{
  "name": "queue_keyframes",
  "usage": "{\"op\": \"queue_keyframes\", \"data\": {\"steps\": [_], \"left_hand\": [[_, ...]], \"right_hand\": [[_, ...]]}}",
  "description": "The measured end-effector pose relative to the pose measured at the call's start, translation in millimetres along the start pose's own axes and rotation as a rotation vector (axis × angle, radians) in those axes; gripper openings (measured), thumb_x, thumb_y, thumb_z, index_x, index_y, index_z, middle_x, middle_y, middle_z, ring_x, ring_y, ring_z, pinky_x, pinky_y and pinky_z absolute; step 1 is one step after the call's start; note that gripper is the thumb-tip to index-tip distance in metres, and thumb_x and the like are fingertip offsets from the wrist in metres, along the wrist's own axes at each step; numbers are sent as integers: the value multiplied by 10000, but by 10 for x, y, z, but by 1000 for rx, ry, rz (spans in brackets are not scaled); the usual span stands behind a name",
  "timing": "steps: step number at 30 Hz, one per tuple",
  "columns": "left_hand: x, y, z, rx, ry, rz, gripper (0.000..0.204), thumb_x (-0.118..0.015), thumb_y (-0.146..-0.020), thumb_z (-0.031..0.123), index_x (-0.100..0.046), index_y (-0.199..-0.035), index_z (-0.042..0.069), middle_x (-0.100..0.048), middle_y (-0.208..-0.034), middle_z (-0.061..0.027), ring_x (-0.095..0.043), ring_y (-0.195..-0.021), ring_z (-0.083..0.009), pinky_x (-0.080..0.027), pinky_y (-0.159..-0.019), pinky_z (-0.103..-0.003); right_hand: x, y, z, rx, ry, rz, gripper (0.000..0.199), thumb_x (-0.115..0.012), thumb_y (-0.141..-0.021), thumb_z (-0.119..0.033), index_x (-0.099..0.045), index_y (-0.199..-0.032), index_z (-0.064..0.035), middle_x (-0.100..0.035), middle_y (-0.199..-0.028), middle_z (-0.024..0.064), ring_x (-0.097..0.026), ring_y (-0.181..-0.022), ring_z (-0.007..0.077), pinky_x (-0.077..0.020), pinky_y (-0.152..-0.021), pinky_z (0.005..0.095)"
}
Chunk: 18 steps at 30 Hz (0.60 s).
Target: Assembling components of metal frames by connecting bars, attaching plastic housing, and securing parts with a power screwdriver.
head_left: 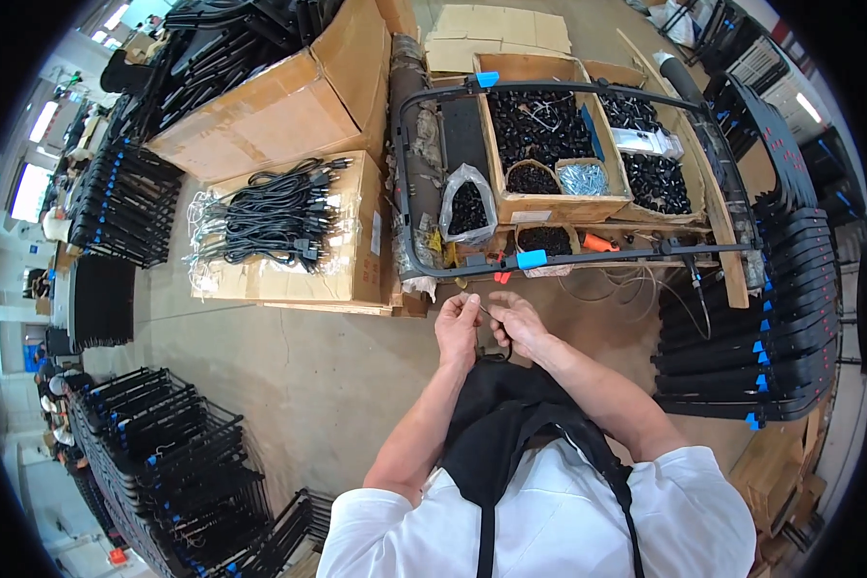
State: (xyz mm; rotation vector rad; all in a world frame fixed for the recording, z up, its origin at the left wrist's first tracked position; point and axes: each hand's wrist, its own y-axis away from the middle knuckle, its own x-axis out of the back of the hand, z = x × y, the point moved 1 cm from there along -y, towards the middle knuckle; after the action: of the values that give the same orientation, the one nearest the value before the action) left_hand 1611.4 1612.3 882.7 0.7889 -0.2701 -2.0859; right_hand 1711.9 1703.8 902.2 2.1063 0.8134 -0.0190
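In front of my apron, my left hand (pixel 458 328) is closed in a pinch, with the thumb on top. Close beside it, my right hand (pixel 517 325) curls round a thin black cord (pixel 500 334). A short dark length of it seems to span the gap between my fingertips; its end is hidden. Just beyond my hands lies a black tubular frame (pixel 419 262) with rounded corners and blue tabs (pixel 531 259), resting across a bench. Neither hand touches the frame.
Left of the bench, bundled black power cables (pixel 275 214) lie on a cardboard box (pixel 366 246). Open boxes of black parts (pixel 539 125) and silver screws (pixel 584 178) fill the bench, beside an orange-handled tool (pixel 600 243). Stacked black frames (pixel 766 318) stand right; more (pixel 169 462) stand lower left.
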Motion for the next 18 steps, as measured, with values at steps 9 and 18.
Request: {"op": "queue_keyframes", "data": {"steps": [9, 18], "left_hand": [[107, -382, 176, 2, -202, 97, 193, -793, -953, 179, -666, -934, 35, -649, -803, 1, -564, -677, -89, -503, -661, -258], [250, -398, 243, -68, -571, -41, 281, -678, -1039, 251, -763, -1154, 10, -696, -903, 9, -568, -823, -72, -488, -785, -269]], "right_hand": [[-245, -205, 89, 89, -8, 0, 257, -571, -1077, -250, -635, -973, -24, -555, -725, 7, -490, -509, 95, -388, -445, 269], [-317, -220, 73, 88, -92, 2, 230, -592, -1063, -225, -615, -945, -30, -530, -718, 3, -464, -501, 99, -364, -448, 271]]}}
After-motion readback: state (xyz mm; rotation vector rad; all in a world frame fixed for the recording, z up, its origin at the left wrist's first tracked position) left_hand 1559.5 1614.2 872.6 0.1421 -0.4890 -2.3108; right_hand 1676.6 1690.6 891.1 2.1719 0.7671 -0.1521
